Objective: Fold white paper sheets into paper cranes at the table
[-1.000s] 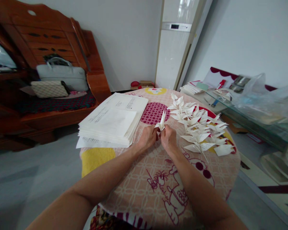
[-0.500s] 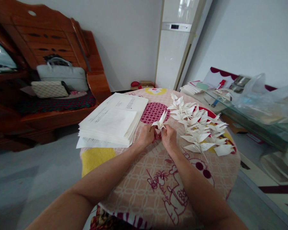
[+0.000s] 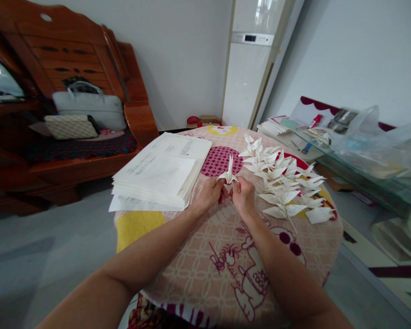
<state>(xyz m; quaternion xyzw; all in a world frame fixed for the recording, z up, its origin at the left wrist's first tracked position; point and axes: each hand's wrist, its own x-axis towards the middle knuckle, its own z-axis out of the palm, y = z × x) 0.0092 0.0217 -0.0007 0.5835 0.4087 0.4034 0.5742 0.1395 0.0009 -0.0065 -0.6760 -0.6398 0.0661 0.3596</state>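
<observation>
Both hands meet over the middle of a round table covered with a pink patterned cloth (image 3: 205, 274). My left hand (image 3: 210, 194) and my right hand (image 3: 243, 196) each pinch one side of a small white folded paper crane (image 3: 229, 173), which stands upright between the fingertips with its wings spread to both sides. A pile of several finished paper cranes (image 3: 282, 183) lies just right of my right hand. A thick stack of white printed sheets (image 3: 160, 171) sits to the left of my left hand.
A wooden bench (image 3: 71, 137) with a grey bag (image 3: 89, 109) and a quilted case (image 3: 70, 127) stands at the left. A tall white air conditioner (image 3: 250, 64) is behind the table. A glass table (image 3: 363, 160) with plastic bags and papers is at the right.
The paper crane has been turned from leaning right to upright, and its wings have been pulled apart to both sides. Both hands stayed in place over the table.
</observation>
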